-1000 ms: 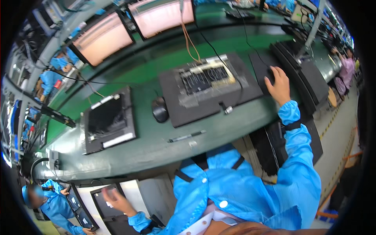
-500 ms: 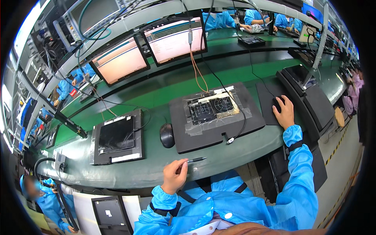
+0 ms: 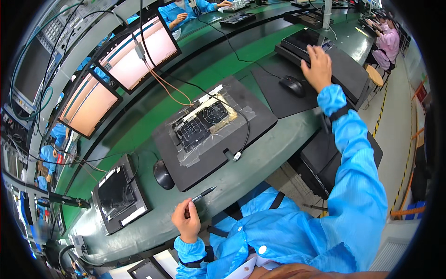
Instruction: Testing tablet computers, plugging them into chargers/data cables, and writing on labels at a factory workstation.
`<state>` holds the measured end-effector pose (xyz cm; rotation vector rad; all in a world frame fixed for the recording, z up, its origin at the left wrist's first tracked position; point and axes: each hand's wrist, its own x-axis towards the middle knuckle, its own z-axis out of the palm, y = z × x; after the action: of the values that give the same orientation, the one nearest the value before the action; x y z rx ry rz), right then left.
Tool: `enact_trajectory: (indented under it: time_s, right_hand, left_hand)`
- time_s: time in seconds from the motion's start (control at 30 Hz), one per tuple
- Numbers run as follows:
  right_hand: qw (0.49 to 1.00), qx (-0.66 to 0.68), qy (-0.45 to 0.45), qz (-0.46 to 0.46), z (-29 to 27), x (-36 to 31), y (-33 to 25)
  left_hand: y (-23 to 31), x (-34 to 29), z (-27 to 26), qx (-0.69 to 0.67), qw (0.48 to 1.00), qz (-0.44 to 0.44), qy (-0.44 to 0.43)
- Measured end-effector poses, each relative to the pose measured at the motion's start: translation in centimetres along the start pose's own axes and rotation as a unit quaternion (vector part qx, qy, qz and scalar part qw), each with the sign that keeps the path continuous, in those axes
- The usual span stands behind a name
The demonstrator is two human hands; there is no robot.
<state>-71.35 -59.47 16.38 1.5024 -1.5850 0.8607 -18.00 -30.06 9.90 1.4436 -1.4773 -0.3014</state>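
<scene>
Pen (image 3: 204,194) question: where is it, and who's got it?

Over the near edge of the green table (image 3: 274,156), below the dark board (image 3: 262,116) with the patterned plate (image 3: 190,132) taped on. Left hand (image 3: 186,220) has one end pinched between thumb and forefinger, other fingers curled in. Can't tell if it's lifted clear or brushing the tabletop.

And the right hand (image 3: 318,69)?

Nothing in it that I can see. Fingers spread pretty wide beside the black stack (image 3: 346,76), near the glossy panel (image 3: 301,38) on top, with the mouse (image 3: 291,86) just next to it. Whether the fingertips are actually touching anything, no clue from this angle.

Any tips for doing this well?

Imo a light pinch is plenty for something that skinny, and I'd want the free end pointing away from anything shiny. For the right, spread fingers are fine; I'd favour the panel's rim over its face, since gloss probably smudges easily. Mind the mouse cord too.

Any brands or labels?

None I can make out. The two monitors (image 3: 139,52) show pale pages with rows of tiny text, way too small to read. There are white strips on the small panel at left (image 3: 116,195), but no readable writing.
</scene>
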Motion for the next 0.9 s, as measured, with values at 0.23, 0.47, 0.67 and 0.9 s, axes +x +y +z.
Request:
enact_trajectory:
  time_s: [0.23, 0.47, 0.67, 0.9]
  right_hand:
    - [0.963, -0.032, -0.263, 0.044, 4.0, 1.6, 6.2]
    - [0.995, 0.041, 0.007, -0.091, -0.7, 3.9, 4.9]
    - [0.943, 0.187, 0.069, -0.267, -13.9, 5.9, -2.8]
    - [0.801, 0.399, 0.072, -0.44, -23.7, -0.2, -15.6]
  left_hand:
    - [-0.1, -0.2, 0.1, 0.003, 0.999, -0.022, 0.026]
    - [0.8, 0.3, 0.0, 0.008, 0.998, 0.047, 0.034]
    - [4.2, 0.9, -0.7, -0.132, 0.977, -0.105, -0.128]
    - [10.1, 5.4, 0.5, -0.743, 0.538, -0.266, -0.297]
